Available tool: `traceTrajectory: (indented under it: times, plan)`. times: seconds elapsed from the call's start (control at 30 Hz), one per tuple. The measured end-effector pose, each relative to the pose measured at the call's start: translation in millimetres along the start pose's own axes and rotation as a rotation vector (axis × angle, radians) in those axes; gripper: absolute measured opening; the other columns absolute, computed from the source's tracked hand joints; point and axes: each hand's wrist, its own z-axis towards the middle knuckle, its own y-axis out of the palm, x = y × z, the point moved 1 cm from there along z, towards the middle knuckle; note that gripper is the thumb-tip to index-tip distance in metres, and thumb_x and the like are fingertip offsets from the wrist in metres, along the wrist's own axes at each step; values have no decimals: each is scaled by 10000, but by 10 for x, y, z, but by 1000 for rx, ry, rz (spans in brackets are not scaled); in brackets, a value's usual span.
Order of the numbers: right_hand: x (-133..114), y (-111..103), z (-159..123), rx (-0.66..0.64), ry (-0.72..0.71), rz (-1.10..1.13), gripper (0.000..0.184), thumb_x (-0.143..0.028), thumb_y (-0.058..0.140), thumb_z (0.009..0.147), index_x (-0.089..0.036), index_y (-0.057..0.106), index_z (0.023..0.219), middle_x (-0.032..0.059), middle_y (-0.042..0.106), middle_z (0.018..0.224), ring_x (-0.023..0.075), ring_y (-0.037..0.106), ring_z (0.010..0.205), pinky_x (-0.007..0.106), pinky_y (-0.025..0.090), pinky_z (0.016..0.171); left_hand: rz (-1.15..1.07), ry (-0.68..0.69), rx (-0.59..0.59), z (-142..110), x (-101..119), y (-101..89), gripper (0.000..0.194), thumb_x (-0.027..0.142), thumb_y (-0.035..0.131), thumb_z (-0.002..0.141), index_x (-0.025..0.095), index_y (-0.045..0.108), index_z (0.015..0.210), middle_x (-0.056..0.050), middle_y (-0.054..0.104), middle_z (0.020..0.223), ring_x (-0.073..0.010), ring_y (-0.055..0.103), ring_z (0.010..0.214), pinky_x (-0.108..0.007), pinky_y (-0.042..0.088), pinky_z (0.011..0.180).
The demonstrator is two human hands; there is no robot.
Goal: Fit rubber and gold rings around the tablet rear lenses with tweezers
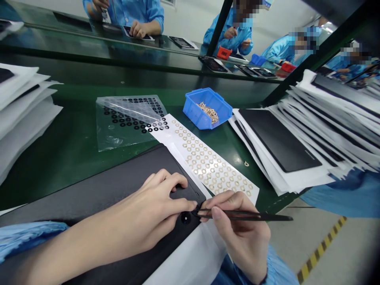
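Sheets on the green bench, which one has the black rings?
The clear plastic sheet left of the blue bin holds the black rings; the white strip beside it holds pale gold rings.

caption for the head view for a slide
Right hand holding black tweezers at a dark panel, left hand steadying it, beside a sheet of small gold rings

From my remote view, the panel [74, 202] reads as matt black plastic, smooth and nearly sheenless. Over its edge, the tweezers [246, 215] look like dark-coated metal. Just beyond it, the backing sheet [166, 136] is glossy white paper, and the bin [208, 95] past that is shiny blue plastic.
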Motion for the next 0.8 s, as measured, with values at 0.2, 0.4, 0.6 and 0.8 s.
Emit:
traceTrajectory:
  times: [0.2,0.4,0.6,0.8]
  plan:
    - [-1,38,-21,47,-64,-31,139,-56,565,850,-190,574,816,21,624,770,144,667,712,251,622,583,11,10,23,4,-28,35,395,78,368,915,312,547,1178,-52,388,1202,-226,378,1051,-362,418,845]
    - [-34,112,-38,159,-75,-42,122,-95,570,856,-190,570,779,22,617,719,153,673,653,248,612,513,7,2,10,11,-27,40,391,89,348,931,304,548,1190,-55,380,1217,-222,367,1072,-352,411,862]
    - [-56,157,-47,216,-64,-73,116,-115,586,853,-192,570,767,16,624,711,135,660,573,236,602,490,24,28,47,-4,-52,49,393,86,373,921,310,551,1191,-61,382,1221,-233,370,1058,-374,403,858]
    - [19,109,-69,192,-15,-28,114,-141,574,874,-193,570,773,17,631,738,126,660,600,229,602,520,20,33,68,7,-43,43,376,82,393,905,296,584,1147,-66,410,1194,-234,397,1016,-382,404,852]
